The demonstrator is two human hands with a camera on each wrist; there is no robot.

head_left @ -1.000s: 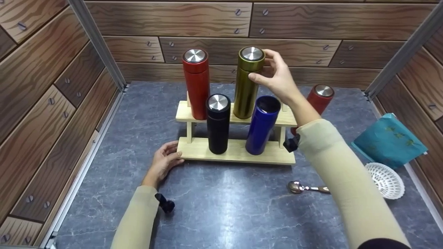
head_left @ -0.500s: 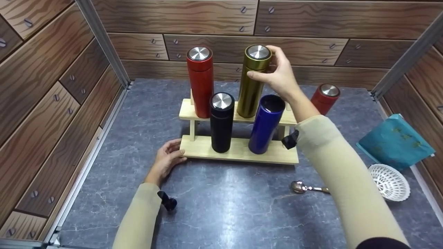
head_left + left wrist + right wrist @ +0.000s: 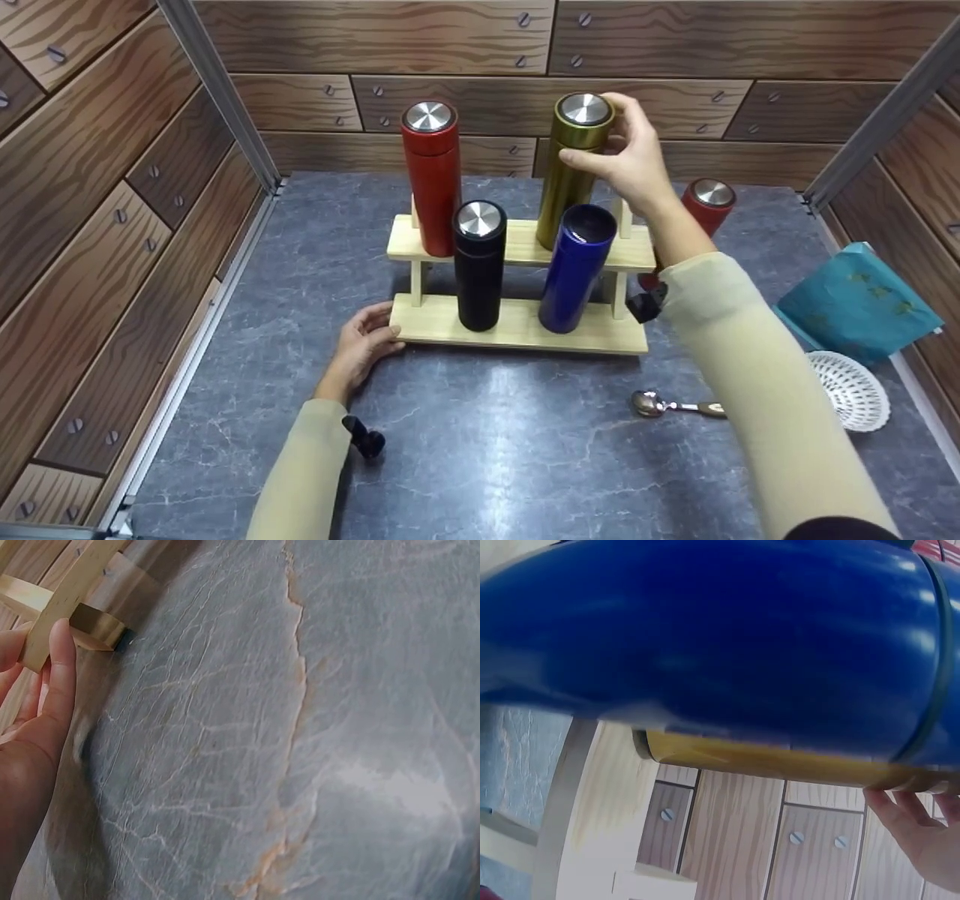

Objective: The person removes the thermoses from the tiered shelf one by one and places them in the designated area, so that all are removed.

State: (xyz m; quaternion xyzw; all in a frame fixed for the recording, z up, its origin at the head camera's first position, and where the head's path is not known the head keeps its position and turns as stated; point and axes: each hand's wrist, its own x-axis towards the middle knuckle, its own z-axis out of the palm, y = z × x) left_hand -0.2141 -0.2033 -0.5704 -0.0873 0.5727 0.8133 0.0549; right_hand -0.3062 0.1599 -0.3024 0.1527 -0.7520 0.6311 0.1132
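Observation:
My right hand point(image 3: 636, 161) grips the upper part of a gold thermos bottle point(image 3: 568, 180), which stands on the upper tier of a wooden two-tier rack point(image 3: 517, 341). With thumb and fingers, my left hand point(image 3: 361, 349) pinches the left end of the lower tier; the left wrist view shows the wooden board point(image 3: 64, 607) between them. A red thermos point(image 3: 433, 180) stands at the upper tier's left. On the lower tier are a black thermos point(image 3: 480, 277) and a blue thermos point(image 3: 574, 281). In the right wrist view the blue thermos point(image 3: 705, 630) hides much of the gold one point(image 3: 757, 761).
Another red thermos point(image 3: 707, 206) stands behind my right forearm. At the right lie a teal pouch point(image 3: 859, 304), a white woven basket point(image 3: 851, 394) and a spoon point(image 3: 667, 406), its handle partly behind my sleeve. Wood-patterned walls point(image 3: 480, 37) enclose the grey table point(image 3: 480, 450).
My right hand has shifted the gold thermos to the right along the upper tier. My left hand keeps its place on the rack. The head view has moved slightly.

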